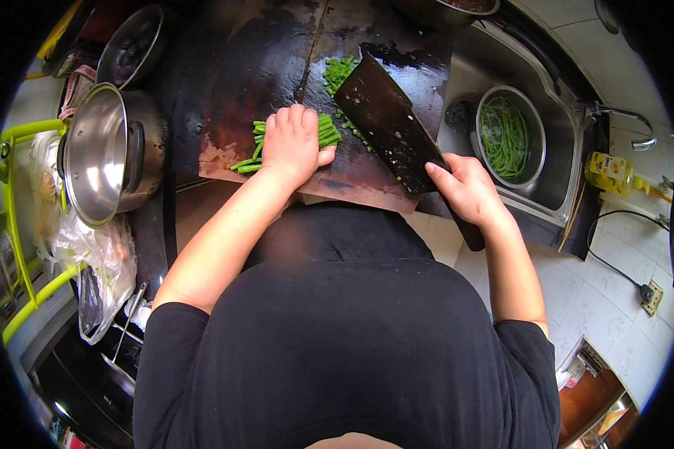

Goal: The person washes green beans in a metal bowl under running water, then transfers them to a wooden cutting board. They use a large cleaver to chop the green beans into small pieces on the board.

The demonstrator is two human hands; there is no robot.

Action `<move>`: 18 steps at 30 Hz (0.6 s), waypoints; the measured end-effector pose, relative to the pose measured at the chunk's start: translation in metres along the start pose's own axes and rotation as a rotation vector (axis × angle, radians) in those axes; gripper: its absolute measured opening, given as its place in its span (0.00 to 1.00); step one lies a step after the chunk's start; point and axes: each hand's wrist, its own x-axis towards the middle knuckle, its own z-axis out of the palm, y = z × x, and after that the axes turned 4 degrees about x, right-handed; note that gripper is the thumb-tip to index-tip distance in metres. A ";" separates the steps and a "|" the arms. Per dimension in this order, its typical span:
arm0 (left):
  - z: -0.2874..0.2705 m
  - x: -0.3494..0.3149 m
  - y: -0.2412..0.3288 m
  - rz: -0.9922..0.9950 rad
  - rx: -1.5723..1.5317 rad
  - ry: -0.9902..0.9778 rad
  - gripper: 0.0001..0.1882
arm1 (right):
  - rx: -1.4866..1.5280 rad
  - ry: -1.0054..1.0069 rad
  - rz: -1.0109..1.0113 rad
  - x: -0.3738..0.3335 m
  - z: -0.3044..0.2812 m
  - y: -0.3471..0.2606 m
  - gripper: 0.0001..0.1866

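My left hand [290, 144] presses down over a bundle of green beans [329, 132], its fingers pressed together around them on the dark, wet cutting board [236, 90]. Cut ends of the beans stick out on both sides of the hand. In my right hand [468, 188] is the handle of a wide, dark cleaver [386, 112], its blade angled up and leftward over the board. Small bits of green cling to the blade. Chopped green bean pieces [339, 73] lie in a pile beyond the blade's tip, partly hidden by it.
At right, a metal bowl of whole green beans [505, 135] sits in the sink [554, 183] below a faucet [640, 123]. A yellow bottle [606, 173] stands beside it. To the left are a steel pot [97, 150], another pan [131, 45] and a plastic bag [101, 254].
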 end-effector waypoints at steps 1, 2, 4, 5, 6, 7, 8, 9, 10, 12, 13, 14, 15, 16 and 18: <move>-0.002 0.000 0.001 -0.025 -0.007 -0.029 0.32 | -0.020 0.023 -0.014 -0.002 0.001 -0.002 0.19; -0.002 -0.001 0.000 -0.005 -0.011 0.023 0.31 | -0.038 0.046 -0.027 -0.004 0.003 -0.004 0.18; -0.004 -0.003 -0.002 0.034 -0.019 0.127 0.31 | -0.059 0.089 -0.032 -0.010 0.006 -0.014 0.17; -0.005 -0.005 -0.002 0.037 -0.040 0.172 0.29 | -0.047 0.099 -0.029 -0.013 0.006 -0.020 0.17; -0.006 -0.006 -0.001 0.041 -0.061 0.217 0.28 | -0.034 0.110 -0.026 -0.015 0.008 -0.025 0.17; -0.006 -0.006 -0.001 0.045 -0.083 0.261 0.26 | -0.020 0.121 -0.022 -0.017 0.010 -0.029 0.16; -0.003 -0.008 -0.002 0.038 -0.116 0.268 0.24 | -0.017 0.160 -0.088 -0.019 0.014 -0.031 0.15; 0.003 -0.010 -0.004 0.031 -0.149 0.273 0.22 | -0.041 0.172 -0.100 -0.020 0.016 -0.035 0.15; 0.008 -0.011 -0.005 0.024 -0.182 0.279 0.20 | -0.064 0.182 -0.112 -0.021 0.018 -0.039 0.14; 0.019 -0.010 -0.006 0.026 -0.160 0.341 0.17 | -0.112 0.196 -0.135 -0.022 0.023 -0.043 0.13; 0.023 -0.010 -0.006 0.026 -0.148 0.372 0.15 | -0.121 0.201 -0.141 -0.023 0.026 -0.044 0.12; 0.024 -0.009 -0.006 0.022 -0.149 0.376 0.15 | -0.128 0.206 -0.149 -0.024 0.029 -0.046 0.12; 0.025 -0.008 -0.005 0.017 -0.150 0.379 0.14 | -0.135 0.211 -0.156 -0.024 0.032 -0.048 0.12; 0.026 -0.007 -0.005 0.012 -0.150 0.382 0.13 | -0.137 0.212 -0.173 -0.025 0.034 -0.051 0.12; 0.021 -0.005 -0.003 -0.006 -0.169 0.343 0.12 | -0.148 0.206 -0.164 -0.025 0.039 -0.054 0.12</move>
